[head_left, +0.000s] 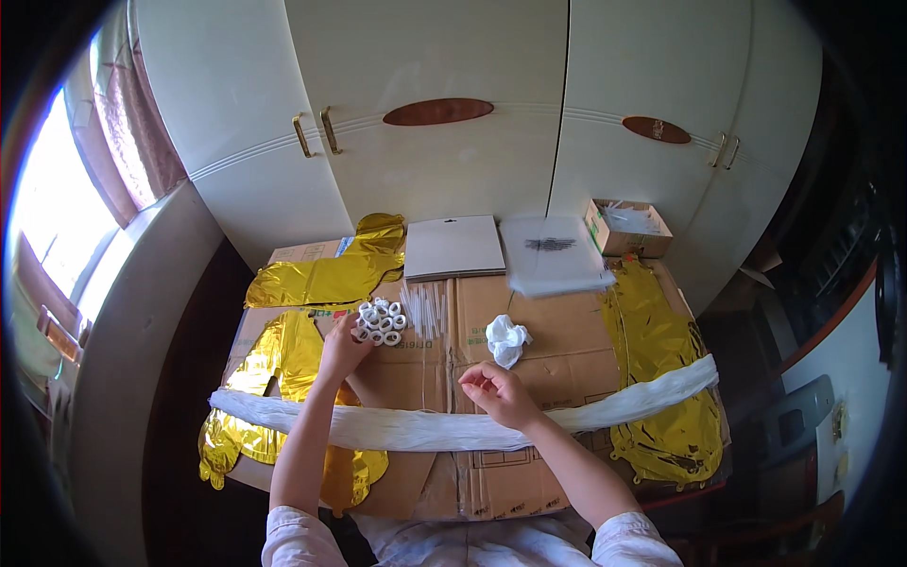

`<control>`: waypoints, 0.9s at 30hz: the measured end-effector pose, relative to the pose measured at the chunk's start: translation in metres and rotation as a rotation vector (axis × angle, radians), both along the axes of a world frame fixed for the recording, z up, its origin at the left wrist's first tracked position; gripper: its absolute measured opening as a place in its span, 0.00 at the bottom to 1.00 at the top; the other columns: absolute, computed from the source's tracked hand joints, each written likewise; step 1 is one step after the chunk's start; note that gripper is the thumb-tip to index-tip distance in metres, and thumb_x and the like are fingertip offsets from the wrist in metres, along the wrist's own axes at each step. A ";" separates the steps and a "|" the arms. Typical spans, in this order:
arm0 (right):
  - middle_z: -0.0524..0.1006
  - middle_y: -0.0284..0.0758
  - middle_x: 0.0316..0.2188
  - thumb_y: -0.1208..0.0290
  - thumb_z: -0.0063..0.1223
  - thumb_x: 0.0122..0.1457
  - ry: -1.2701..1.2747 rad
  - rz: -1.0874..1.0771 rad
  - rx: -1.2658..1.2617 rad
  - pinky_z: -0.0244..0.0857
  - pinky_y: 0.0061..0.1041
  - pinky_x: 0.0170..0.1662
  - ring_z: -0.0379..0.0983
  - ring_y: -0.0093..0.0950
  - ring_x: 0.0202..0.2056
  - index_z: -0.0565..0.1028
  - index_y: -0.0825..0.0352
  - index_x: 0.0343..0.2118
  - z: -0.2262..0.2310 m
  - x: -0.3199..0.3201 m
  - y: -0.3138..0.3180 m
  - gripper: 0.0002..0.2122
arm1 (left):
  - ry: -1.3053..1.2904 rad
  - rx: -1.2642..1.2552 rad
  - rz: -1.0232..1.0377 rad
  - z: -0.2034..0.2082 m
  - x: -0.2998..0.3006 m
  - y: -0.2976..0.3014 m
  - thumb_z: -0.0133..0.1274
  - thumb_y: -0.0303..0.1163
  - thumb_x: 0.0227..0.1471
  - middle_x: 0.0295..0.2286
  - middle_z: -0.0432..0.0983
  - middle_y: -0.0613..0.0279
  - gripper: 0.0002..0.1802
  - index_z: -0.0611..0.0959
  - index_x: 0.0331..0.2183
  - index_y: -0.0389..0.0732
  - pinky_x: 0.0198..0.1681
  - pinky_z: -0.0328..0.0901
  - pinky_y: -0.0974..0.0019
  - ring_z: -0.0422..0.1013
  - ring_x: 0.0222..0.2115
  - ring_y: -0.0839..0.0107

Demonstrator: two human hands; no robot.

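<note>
My left hand (pixel 346 350) is at the left edge of a cluster of small white ring-shaped rolls (pixel 382 322). Its fingers are parted and touch or nearly touch the nearest roll; the fingertips are partly hidden. Over the middle of the cardboard, my right hand (pixel 501 391) is closed, fingertips drawn toward the thumb. Anything thin in that pinch is too small to make out. A crumpled white tissue or cloth (pixel 507 340) lies just beyond it. Below both hands, a long bundle of white strands (pixel 416 429) stretches across the table, passing under my forearms.
Clear thin tubes (pixel 424 310) lie beside the rolls. Gold foil balloons (pixel 321 281) lie flat at left, another gold foil piece (pixel 661 378) at right. Behind are a grey-white card stack (pixel 455 248), clear plastic bags (pixel 556 257) and an open box (pixel 629 227), against white cabinets (pixel 435 57).
</note>
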State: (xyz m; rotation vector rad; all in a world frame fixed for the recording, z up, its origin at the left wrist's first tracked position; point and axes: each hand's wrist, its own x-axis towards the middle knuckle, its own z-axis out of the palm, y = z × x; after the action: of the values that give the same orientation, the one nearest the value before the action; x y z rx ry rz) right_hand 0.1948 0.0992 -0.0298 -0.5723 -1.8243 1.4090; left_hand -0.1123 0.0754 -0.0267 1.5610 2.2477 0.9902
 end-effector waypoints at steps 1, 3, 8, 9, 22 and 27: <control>0.73 0.28 0.24 0.71 0.51 0.52 0.005 0.001 0.000 0.61 0.15 0.28 0.66 0.15 0.24 0.74 0.66 0.31 0.000 0.000 0.000 0.05 | 0.004 0.003 0.001 0.000 0.001 0.000 0.60 0.32 0.32 0.40 0.70 0.48 0.31 0.72 0.43 0.35 0.39 0.66 0.63 0.72 0.33 0.60; 0.73 0.28 0.24 0.71 0.51 0.52 0.002 -0.001 0.004 0.61 0.15 0.28 0.66 0.16 0.24 0.74 0.66 0.30 0.000 0.000 0.000 0.05 | 0.039 0.021 0.002 0.001 0.001 0.000 0.60 0.31 0.32 0.40 0.70 0.48 0.32 0.71 0.44 0.36 0.38 0.66 0.63 0.71 0.32 0.60; 0.72 0.28 0.24 0.71 0.51 0.52 -0.002 -0.005 0.018 0.61 0.15 0.28 0.66 0.15 0.24 0.74 0.66 0.30 0.000 -0.001 0.001 0.05 | 0.096 0.055 0.016 0.007 0.004 -0.004 0.60 0.31 0.32 0.42 0.67 0.49 0.32 0.70 0.44 0.37 0.37 0.65 0.64 0.70 0.32 0.60; 0.72 0.28 0.24 0.72 0.51 0.52 -0.005 -0.004 0.019 0.60 0.15 0.28 0.66 0.15 0.24 0.74 0.66 0.30 0.001 -0.001 0.000 0.05 | 0.119 0.054 0.007 0.007 0.004 -0.007 0.60 0.31 0.33 0.42 0.66 0.49 0.31 0.70 0.44 0.37 0.37 0.65 0.65 0.70 0.32 0.61; 0.73 0.29 0.26 0.73 0.54 0.47 -0.183 -0.088 0.459 0.61 0.23 0.29 0.70 0.24 0.25 0.75 0.61 0.27 0.008 -0.005 -0.007 0.03 | 0.195 -0.142 -0.594 0.055 0.098 -0.058 0.51 0.35 0.43 0.27 0.72 0.58 0.08 0.79 0.25 0.41 0.35 0.65 0.61 0.71 0.31 0.61; 0.73 0.26 0.26 0.69 0.54 0.48 -0.295 -0.089 0.544 0.58 0.25 0.36 0.70 0.24 0.28 0.75 0.59 0.26 0.006 -0.006 -0.009 0.03 | 0.194 -0.251 -0.647 0.029 0.101 -0.056 0.52 0.34 0.41 0.26 0.70 0.58 0.07 0.79 0.26 0.42 0.35 0.65 0.61 0.70 0.29 0.59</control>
State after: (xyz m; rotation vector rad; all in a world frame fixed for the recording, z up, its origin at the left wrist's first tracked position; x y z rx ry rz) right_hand 0.1887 0.0905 -0.0239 -0.5822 -2.2674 0.7411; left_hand -0.0111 0.0194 0.0027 2.1145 1.6748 0.3751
